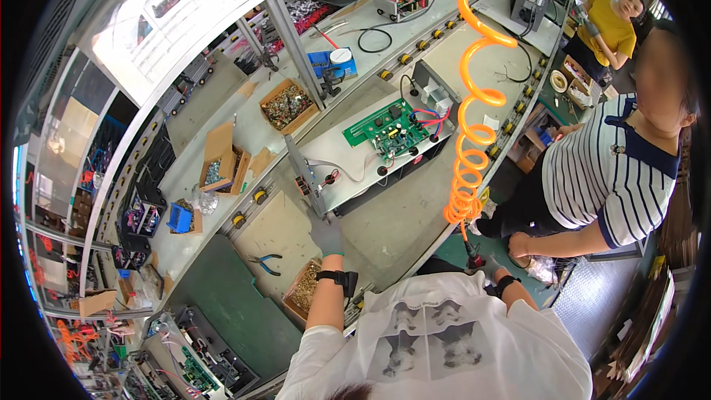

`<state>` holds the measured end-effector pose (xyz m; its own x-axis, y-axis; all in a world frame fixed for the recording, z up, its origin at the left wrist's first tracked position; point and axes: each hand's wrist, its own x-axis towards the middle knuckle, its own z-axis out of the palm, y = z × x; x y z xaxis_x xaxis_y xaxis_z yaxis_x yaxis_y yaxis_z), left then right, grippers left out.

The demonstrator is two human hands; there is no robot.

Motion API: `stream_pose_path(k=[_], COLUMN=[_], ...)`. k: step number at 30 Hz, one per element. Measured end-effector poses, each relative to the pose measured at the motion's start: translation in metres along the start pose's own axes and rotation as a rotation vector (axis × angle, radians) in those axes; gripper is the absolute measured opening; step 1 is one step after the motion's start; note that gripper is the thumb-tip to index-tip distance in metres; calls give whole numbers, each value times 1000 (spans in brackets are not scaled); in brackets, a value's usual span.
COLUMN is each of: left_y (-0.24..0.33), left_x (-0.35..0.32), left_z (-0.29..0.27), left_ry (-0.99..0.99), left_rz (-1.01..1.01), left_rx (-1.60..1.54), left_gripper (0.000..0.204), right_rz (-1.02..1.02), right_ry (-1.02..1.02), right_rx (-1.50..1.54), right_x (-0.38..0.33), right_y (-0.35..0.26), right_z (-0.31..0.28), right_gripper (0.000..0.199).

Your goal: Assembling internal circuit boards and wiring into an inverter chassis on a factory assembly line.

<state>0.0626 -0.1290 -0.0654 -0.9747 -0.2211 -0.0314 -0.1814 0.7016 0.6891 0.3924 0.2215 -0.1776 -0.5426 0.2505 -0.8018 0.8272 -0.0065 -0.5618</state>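
My left hand [326, 237], in a grey glove, has its fingers closed at the lower corner of an upright metal end panel [305, 174]. The panel stands at the left end of an open device chassis [348, 178] with a white top plate. A green circuit board [389, 130] lies on that plate, with red and blue wires at its right end. Low on the right, my gloved right hand [490, 270] is partly hidden by my shirt. It grips an air screwdriver [474, 258] that hangs from an orange coiled hose [474, 137].
Blue-handled pliers [265, 263] lie on a green mat [229, 311], beside a box of small brass-coloured parts [304, 289]. Boxes of screws [287, 105] stand on the far shelf. Close on my right stands a person in a striped shirt [600, 170]; another in yellow [609, 26] is farther back.
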Motion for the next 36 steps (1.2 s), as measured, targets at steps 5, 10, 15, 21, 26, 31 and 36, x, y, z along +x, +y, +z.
stream_pose_path(k=[5, 10, 15, 21, 26, 31, 36], left_y=[-74, -116, -124, -113, -114, -108, -111], left_x=[-70, -113, -102, -99, -99, -93, -93], left_z=[20, 13, 9, 10, 13, 10, 10], left_ry=[-151, -335, -437, -515, -521, -555, -542], left_rz=[198, 268, 300, 173, 131, 132, 148], left_rx=[331, 424, 376, 416, 355, 333, 334], left_gripper=[65, 66, 68, 70, 71, 72, 73], right_rz=[-28, -43, -48, -74, -25, -32, 6], right_ry=[6, -50, -84, -36, -52, -51, -72], right_rx=[38, 33, 15, -65, -130, -112, -232], right_x=[-5, 4, 6, -11, 1, 2, 10], right_y=[-4, 1, -3, -35, -21, -18, -17], right_z=[1, -3, -4, 4, -2, 2, 3], right_gripper=[46, 45, 42, 32, 42, 45, 52])
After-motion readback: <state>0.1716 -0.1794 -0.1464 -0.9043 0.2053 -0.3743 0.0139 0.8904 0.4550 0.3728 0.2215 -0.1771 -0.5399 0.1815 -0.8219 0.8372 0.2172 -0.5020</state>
